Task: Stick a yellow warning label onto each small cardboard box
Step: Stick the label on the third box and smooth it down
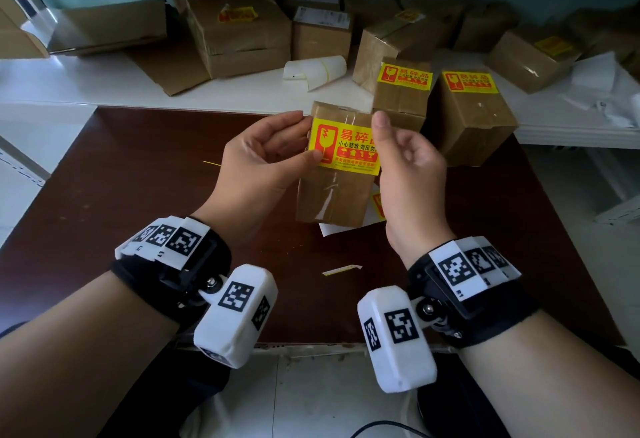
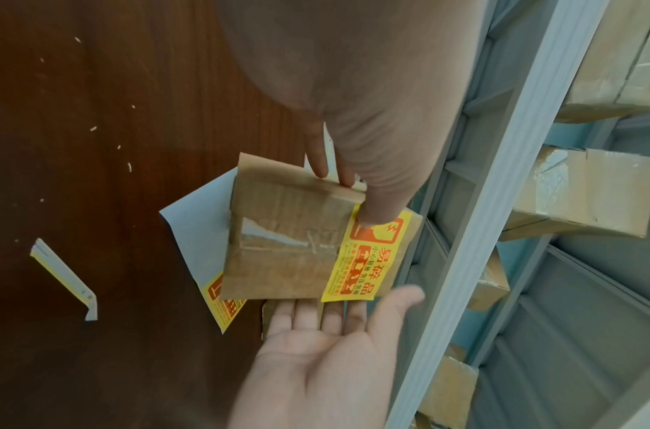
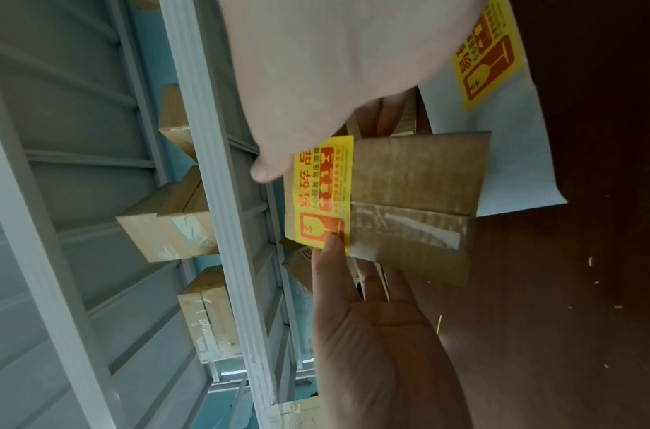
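Observation:
A small taped cardboard box (image 1: 332,195) (image 2: 279,246) (image 3: 408,203) is held above the dark brown table (image 1: 138,178). A yellow warning label (image 1: 346,147) (image 2: 367,261) (image 3: 319,197) lies across its far end. My left hand (image 1: 304,138) (image 2: 371,188) grips the box's left edge, thumb pressed on the label's red glass symbol, fingers behind. My right hand (image 1: 391,147) (image 2: 334,333) supports the box from underneath with fairly straight fingers. Its thumb stands just off the label's right end.
Two labelled boxes (image 1: 401,98) (image 1: 471,108) stand just behind. A white backing sheet with another yellow label (image 1: 376,203) (image 3: 488,55) lies under the held box. Curled backing paper (image 1: 315,70) and several more boxes crowd the white ledge behind. A paper strip (image 1: 341,269) lies nearer me.

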Demonstrator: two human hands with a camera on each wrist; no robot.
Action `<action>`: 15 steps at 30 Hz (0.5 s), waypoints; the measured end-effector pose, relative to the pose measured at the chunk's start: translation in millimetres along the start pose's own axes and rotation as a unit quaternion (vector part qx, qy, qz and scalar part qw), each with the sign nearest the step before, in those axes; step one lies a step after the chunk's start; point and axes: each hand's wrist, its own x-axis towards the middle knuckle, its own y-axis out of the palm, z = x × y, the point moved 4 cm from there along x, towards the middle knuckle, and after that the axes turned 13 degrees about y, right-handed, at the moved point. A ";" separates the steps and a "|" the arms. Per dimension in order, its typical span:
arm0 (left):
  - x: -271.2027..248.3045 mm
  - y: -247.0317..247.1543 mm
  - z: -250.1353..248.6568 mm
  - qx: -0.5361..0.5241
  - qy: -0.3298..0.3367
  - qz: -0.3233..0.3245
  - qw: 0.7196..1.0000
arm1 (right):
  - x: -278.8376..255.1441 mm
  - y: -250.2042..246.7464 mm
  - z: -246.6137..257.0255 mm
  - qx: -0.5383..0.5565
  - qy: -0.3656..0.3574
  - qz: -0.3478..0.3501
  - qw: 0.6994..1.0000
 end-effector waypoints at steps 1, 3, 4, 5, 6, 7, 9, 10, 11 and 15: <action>0.3 -0.2 0.4 0.000 0.000 -0.003 1.000 | -0.3 1.0 -0.5 -0.001 -0.008 0.000 1.000; 0.6 -1.1 1.3 -0.001 0.000 -0.008 1.000 | 0.6 1.1 -0.9 -0.013 -0.026 -0.004 1.000; 0.5 -1.3 1.4 -0.001 -0.001 -0.010 1.000 | 1.0 0.4 -0.8 -0.027 -0.033 -0.007 0.999; 0.1 -1.2 0.6 -0.003 -0.002 -0.013 1.000 | 1.1 -0.1 -0.4 -0.044 -0.037 -0.010 0.998; 0.0 -1.8 -0.5 -0.002 -0.004 -0.018 1.000 | 0.8 -0.5 -0.4 -0.058 -0.036 -0.013 0.998; 0.0 -2.1 -2.0 0.000 -0.004 -0.027 1.000 | 1.1 -0.9 -1.2 -0.067 -0.038 -0.014 0.997; -0.4 -3.8 -5.5 0.021 0.002 -0.055 0.998 | 0.2 0.2 -0.3 -0.061 -0.031 -0.011 0.998; -0.7 -5.2 -6.9 0.037 0.010 -0.071 0.997 | -0.6 1.3 0.0 -0.058 -0.026 -0.005 0.998; -1.1 -6.7 -8.2 0.052 0.019 -0.085 0.995 | -1.8 3.0 0.4 -0.062 -0.030 0.004 0.998; -2.2 -11.2 -11.6 0.105 0.040 -0.121 0.986 | -9.7 8.8 2.1 -0.100 -0.071 0.029 0.992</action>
